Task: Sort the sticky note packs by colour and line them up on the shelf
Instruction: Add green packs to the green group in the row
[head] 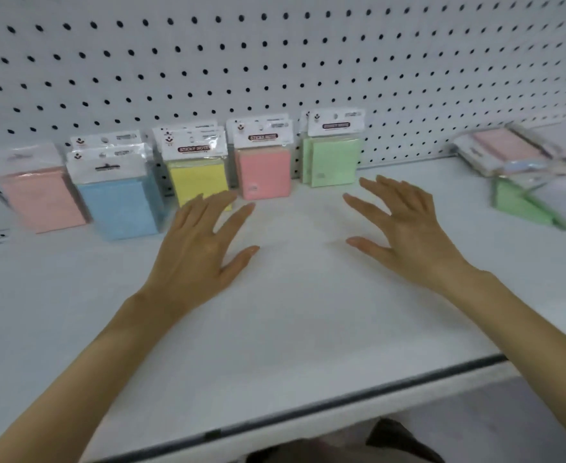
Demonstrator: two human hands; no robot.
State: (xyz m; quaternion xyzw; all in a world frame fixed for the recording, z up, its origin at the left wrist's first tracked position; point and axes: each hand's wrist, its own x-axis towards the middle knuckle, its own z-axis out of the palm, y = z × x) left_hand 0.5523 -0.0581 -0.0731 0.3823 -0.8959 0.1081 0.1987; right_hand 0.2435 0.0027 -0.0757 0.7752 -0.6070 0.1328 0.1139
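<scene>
Shelf: five upright groups (pink packs, blue packs, yellow packs, second pink packs, green packs), one loose pile. Left hand, right hand: fingers spread, empty.

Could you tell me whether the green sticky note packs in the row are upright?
Upright: the green plastic-wrapped sticky note packs stand on edge against the white pegboard.

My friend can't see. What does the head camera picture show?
The left hand and right hand spread open over a white shelf. Sticky note packs stand along the pegboard: pale pink, blue, yellow, pink, green. A loose pile lies far right.
</scene>
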